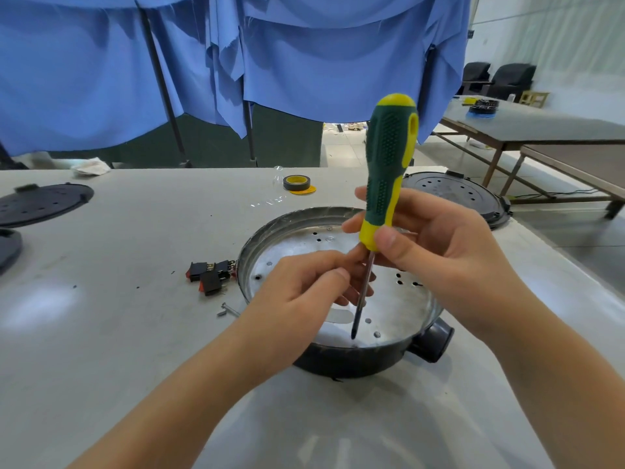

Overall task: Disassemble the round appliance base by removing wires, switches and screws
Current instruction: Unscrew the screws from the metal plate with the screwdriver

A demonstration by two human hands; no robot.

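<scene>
The round base (341, 292) sits on the desk (135, 333), two switches (209, 275) already out beside it; this looks like the screw step. The right hand (436, 252) pinches the screwdriver (385, 184) at its collar while the left hand's (301, 296) fingers (341, 275) close on the shaft; next, the tip must seat squarely in a screw head.

Switches (210, 275) left of base (341, 299); tape (296, 183) behind; lid (455, 198) right-rear.

It looked like a workshop: long bare worktables (541, 130) stood on a pale hard floor (456, 154), blue cloth (304, 62) hung from poles, and tape (296, 183), loose switches (209, 274) and black covers (40, 203) lay about.
</scene>
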